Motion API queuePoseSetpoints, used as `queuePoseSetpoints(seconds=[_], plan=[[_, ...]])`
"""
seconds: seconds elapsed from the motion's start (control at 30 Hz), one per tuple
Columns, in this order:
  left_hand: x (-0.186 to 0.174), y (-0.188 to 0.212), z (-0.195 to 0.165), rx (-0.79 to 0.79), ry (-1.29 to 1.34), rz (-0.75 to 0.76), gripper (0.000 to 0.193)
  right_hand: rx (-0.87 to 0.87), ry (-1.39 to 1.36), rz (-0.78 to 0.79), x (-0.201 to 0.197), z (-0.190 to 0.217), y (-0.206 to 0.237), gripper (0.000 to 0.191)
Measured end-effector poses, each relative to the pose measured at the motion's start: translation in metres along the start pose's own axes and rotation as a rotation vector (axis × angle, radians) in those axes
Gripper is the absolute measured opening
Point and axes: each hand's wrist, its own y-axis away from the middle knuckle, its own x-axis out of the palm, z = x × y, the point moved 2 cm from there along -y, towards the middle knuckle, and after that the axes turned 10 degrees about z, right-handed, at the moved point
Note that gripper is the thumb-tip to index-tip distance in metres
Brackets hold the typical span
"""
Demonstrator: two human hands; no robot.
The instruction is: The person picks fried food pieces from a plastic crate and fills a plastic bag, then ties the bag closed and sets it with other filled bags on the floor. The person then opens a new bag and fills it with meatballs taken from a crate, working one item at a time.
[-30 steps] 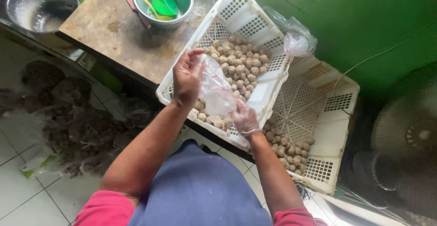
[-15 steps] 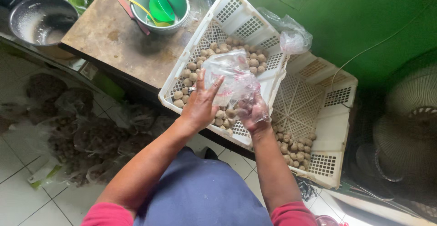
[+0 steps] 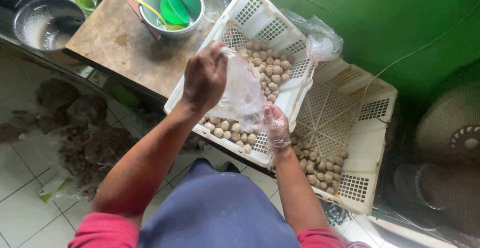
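From the head view, the left hand (image 3: 205, 78) is raised over the near crate (image 3: 280, 105), its fingers pinched on the top edge of a clear bag (image 3: 242, 93) that hangs between both hands; the right hand (image 3: 276, 127), in a thin clear glove, grips the bag's lower end with fingers closed on the plastic, just above the crate's near rim. The bag and the left hand hide the middle of the crate; pale round balls (image 3: 267, 65) show beyond the bag and more along the near wall. A second white crate (image 3: 372, 113) sits beside the first on the right, partly under it, with a smaller heap of balls in its near corner and bare lattice elsewhere. A knotted clear bag (image 3: 322, 43) lies where the two crates meet. On the brown tabletop (image 3: 120, 43) to the left stands a metal bowl (image 3: 150, 20) holding a green scoop (image 3: 174, 8) and a yellow spoon (image 3: 150, 9). A steel pan (image 3: 47, 23) sits further left, off the tabletop. The green wall (image 3: 415, 18) is behind, a fan (image 3: 452, 128) at right, tiled floor (image 3: 20, 203) below
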Motion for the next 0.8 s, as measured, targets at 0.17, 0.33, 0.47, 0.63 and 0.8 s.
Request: queuePoseSetpoints(seconds=[0.17, 0.33, 0.47, 0.63, 0.8], plan=[[-0.015, 0.005, 0.007, -0.269, 0.32, 0.049, 0.019, -0.027, -0.497, -0.022, -0.023, 0.019, 0.009, 0.033], [-0.003, 0.093, -0.023, 0.398, -0.101, 0.439, 0.034, -0.351, -0.225, -0.11, -0.05, 0.054, 0.013, 0.035], [0.008, 0.12, -0.026, 0.431, -0.275, 0.761, 0.032, -0.898, 0.249, 0.002, -0.054, 0.091, 0.028, 0.022], [-0.009, 0.099, -0.008, -0.308, 0.208, 0.31, 0.042, -0.959, 0.647, 0.431, -0.018, 0.12, 0.056, 0.03], [0.005, 0.072, 0.013, -0.209, -0.242, 0.193, 0.08, -0.927, 0.955, 0.754, 0.027, 0.126, 0.072, 0.032]])
